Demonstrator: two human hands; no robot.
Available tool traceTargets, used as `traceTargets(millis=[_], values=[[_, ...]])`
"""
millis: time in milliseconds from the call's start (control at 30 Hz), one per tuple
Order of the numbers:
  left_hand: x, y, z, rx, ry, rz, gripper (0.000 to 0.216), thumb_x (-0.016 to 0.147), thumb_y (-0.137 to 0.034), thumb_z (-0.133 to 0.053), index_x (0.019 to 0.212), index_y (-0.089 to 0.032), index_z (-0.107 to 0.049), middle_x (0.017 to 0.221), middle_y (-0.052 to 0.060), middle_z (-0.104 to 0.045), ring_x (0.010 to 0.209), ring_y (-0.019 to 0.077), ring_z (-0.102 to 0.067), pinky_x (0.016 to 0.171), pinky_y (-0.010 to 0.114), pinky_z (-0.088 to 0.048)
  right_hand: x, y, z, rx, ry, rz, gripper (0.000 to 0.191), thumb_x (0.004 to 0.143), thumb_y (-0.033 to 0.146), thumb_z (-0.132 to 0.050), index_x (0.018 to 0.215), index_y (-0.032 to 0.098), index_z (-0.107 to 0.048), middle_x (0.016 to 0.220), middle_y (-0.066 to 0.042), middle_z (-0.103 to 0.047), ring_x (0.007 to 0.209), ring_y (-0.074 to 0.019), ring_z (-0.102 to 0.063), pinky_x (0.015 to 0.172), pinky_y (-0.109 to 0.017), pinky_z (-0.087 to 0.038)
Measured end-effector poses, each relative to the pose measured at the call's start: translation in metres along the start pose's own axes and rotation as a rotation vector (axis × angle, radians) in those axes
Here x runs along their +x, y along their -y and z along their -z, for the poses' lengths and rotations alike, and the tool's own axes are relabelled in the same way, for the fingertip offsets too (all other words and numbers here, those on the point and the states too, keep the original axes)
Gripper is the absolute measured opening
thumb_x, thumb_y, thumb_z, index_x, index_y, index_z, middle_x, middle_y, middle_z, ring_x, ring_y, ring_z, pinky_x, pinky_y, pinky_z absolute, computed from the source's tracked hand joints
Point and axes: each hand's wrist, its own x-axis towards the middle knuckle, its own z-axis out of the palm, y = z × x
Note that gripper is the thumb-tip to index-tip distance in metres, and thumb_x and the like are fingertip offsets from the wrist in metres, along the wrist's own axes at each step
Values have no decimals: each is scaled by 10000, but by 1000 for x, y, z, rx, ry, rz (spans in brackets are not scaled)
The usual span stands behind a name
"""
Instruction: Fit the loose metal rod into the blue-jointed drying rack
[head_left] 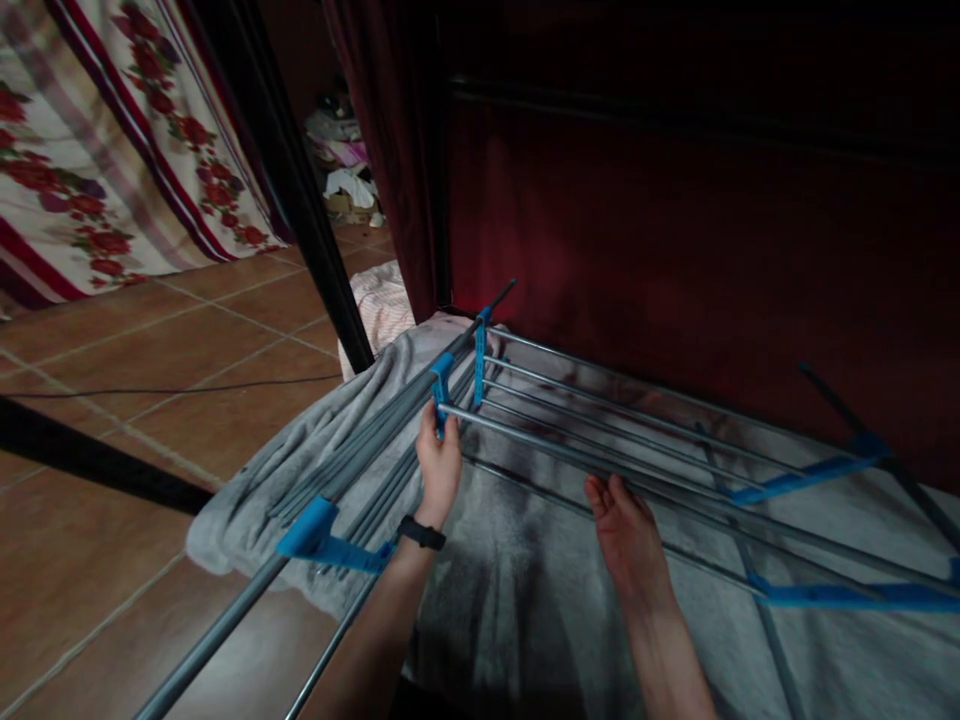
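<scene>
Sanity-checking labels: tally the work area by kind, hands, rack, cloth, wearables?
Hands: 2, left hand and right hand
Drying rack: 1
Grey blanket: 1
Black wristband: 1
Total: 5

This is looking like somebody's home, with a folding drying rack (480, 360) lying on a grey blanket (525, 600) over terracotta floor tiles (150, 350), a flowery bedsheet (112, 150) hanging nearby and a pile of household clutter (345, 185) sitting in the back room.
</scene>
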Motion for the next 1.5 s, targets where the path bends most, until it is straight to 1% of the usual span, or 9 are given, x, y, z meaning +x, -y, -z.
traceTargets(millis=[133, 367, 533, 767, 1000, 1133, 1267, 1400, 1500], values=[[0, 5, 0, 29, -3, -3, 295, 966, -335, -582, 1194, -184, -691, 1257, 140, -751, 1303, 295, -662, 1186, 480, -464, -1, 0, 2, -15, -9, -17, 249, 676, 366, -999, 739, 265, -780, 807, 26, -806, 818, -146, -776, 850, -307, -657], [-2, 3, -1, 47, -18, 9, 268, 976, -329, -576, 1172, -197, -701, 1204, 119, -769, 1243, 287, -695, 1133, 449, -506, -1, -3, 3, -38, -20, 54, 273, 647, 400, -1012, 706, 284, -772, 776, 28, -796, 783, -157, -769, 822, -334, -659], [-1, 2, 0, 22, -8, 23, 269, 964, -331, -587, 1165, -193, -702, 1222, 130, -765, 1262, 299, -688, 1140, 461, -502, -3, -5, 1, -47, -25, 48, 243, 694, 387, -985, 710, 280, -766, 773, 34, -784, 816, -149, -761, 899, -343, -641], [-3, 1, 1, 42, -2, 24, 314, 953, -281, -582, 1232, -196, -699, 1297, 132, -756, 1269, 293, -688, 1159, 466, -495, -4, -9, -3, -37, -65, 94, 246, 686, 389, -981, 722, 280, -764, 768, 42, -772, 801, -138, -736, 884, -335, -628], [-3, 3, 0, 68, -2, 27, 307, 958, -258, -584, 1230, -192, -709, 1294, 137, -760, 1279, 301, -686, 1169, 471, -490, -5, -9, -6, -42, -73, 77, 266, 688, 407, -979, 740, 264, -760, 772, 39, -769, 791, -130, -724, 870, -311, -614], [-3, 5, 0, 65, 8, 0, 308, 985, -273, -573, 1251, -195, -706, 1293, 132, -762, 1260, 293, -694, 1153, 466, -501, -7, -12, -9, -81, -92, 102, 299, 728, 456, -950, 751, 247, -737, 775, 32, -762, 791, -139, -721, 894, -348, -609], [-4, 9, 0, 73, 4, -35, 299, 995, -287, -580, 1248, -195, -711, 1267, 130, -768, 1242, 287, -703, 1139, 441, -512, -6, -11, -13, -88, -99, 103, 349, 702, 483, -960, 766, 237, -721, 762, 38, -745, 775, -139, -710, 900, -362, -607], [-3, 13, 1, 62, 17, -33, 305, 997, -288, -580, 1254, -184, -708, 1276, 148, -762, 1241, 306, -706, 1139, 464, -513, -10, -8, -19, -72, -63, 74, 386, 711, 543, -943, 824, 245, -724, 828, 24, -760, 844, -151, -722, 920, -367, -610], [-2, 13, 1, 26, 27, -11, 336, 982, -293, -609, 1290, -195, -701, 1325, 149, -747, 1281, 309, -689, 1173, 476, -492, -26, -5, -21, -137, 38, -39, 485, 789, 685, -824, 941, 231, -752, 991, -45, -795, 935, -197, -744, 909, -396, -624]])
